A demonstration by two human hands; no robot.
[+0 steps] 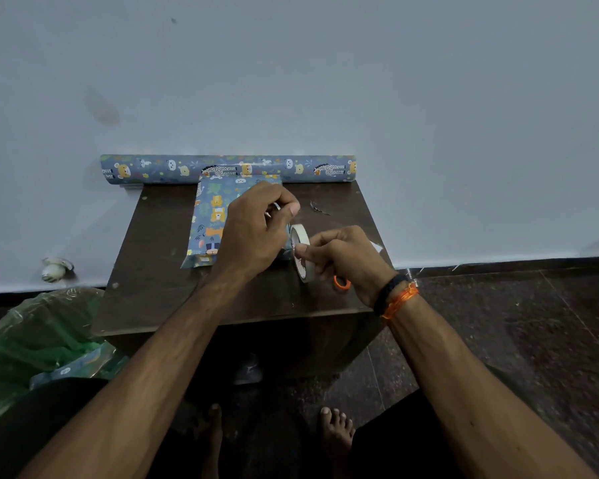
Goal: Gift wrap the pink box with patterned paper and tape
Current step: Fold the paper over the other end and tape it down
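The box (210, 219), covered in blue animal-patterned paper, lies on the small dark wooden table (153, 271); no pink shows. My left hand (256, 233) hovers over its right part and pinches the pulled-out end of clear tape between thumb and fingers. My right hand (343, 261) grips the white tape roll (301, 254), held upright just right of the box. A short strip of tape stretches between the two hands.
A roll of the same patterned paper (229, 168) lies along the table's back edge against the wall. An orange scissors handle (341, 283) peeks out under my right wrist. A green plastic bag (38, 340) sits on the floor at left. A small paper scrap (320, 209) lies on the table.
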